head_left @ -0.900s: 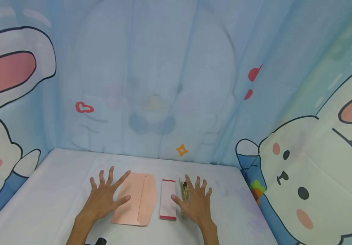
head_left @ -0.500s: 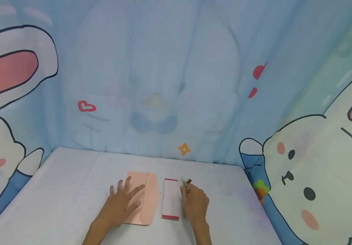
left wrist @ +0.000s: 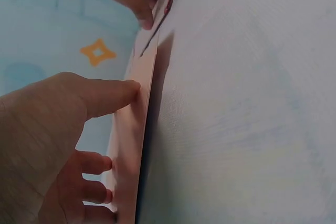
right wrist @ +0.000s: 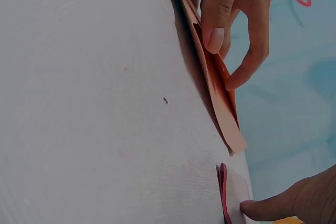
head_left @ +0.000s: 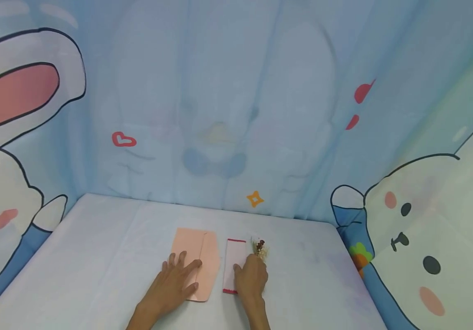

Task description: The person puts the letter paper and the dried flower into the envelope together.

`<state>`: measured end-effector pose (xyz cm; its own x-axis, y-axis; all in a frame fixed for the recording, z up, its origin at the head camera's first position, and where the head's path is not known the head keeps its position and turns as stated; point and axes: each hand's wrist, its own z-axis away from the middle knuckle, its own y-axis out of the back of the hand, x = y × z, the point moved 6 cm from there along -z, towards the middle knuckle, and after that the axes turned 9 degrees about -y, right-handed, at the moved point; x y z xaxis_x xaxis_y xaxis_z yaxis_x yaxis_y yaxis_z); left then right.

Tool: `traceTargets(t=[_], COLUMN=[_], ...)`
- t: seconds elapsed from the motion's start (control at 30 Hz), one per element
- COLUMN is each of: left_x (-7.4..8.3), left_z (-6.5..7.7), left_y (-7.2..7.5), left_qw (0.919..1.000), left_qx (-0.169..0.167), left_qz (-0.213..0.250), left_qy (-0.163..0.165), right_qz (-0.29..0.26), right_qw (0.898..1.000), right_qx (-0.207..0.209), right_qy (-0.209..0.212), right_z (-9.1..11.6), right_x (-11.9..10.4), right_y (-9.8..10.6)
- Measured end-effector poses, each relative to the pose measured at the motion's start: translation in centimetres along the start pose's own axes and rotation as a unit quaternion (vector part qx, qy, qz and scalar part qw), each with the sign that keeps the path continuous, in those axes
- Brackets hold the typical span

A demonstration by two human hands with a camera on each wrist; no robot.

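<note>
A peach paper envelope [head_left: 191, 238] lies flat on the white table. My left hand [head_left: 173, 284] rests on it with fingers spread; in the left wrist view its thumb [left wrist: 118, 95] touches the paper close to the edge. To the right lies a pale folded card [head_left: 233, 252] with red scalloped ends. My right hand [head_left: 252, 277] is over the card's right side, thumb [right wrist: 268, 208] pressing its face and the other fingers bent. I cannot tell whether those fingers grip the card. A small dried flower bunch [head_left: 261, 250] shows beyond the right hand, its stems mostly covered.
The white-clothed table [head_left: 314, 284] meets a light blue curtain [head_left: 220, 91] behind, printed with cartoon rabbits, a heart and a star. A second curtain fold with a rabbit [head_left: 417, 229] stands along the right edge. A tiny dark speck [right wrist: 165, 100] lies on the cloth.
Both hands have come down from hovering with spread fingers. The left has settled onto the envelope. The right touched near the flower bunch, then shifted left and nearer onto the card.
</note>
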<state>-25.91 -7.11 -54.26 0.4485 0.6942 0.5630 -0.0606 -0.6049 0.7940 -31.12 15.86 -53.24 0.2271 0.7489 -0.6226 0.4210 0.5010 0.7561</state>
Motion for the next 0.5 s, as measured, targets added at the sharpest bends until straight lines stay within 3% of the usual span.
traceTargets(t=[0.23,0.5], left_x=[0.2,0.3], left_z=[-0.2,-0.3], left_y=[0.1,-0.1], left_qw=[1.0,0.9999], left_qx=[0.004,0.007], left_qz=[-0.003,-0.009], left_qy=[0.003,0.002], right_qz=[-0.054,-0.139], right_qw=[0.998,0.985], right_qx=[0.028,-0.032], right_qy=[-0.016,-0.092], right_z=[0.2,-0.5], right_x=[0.3,0.8], right_y=[0.8,2.0])
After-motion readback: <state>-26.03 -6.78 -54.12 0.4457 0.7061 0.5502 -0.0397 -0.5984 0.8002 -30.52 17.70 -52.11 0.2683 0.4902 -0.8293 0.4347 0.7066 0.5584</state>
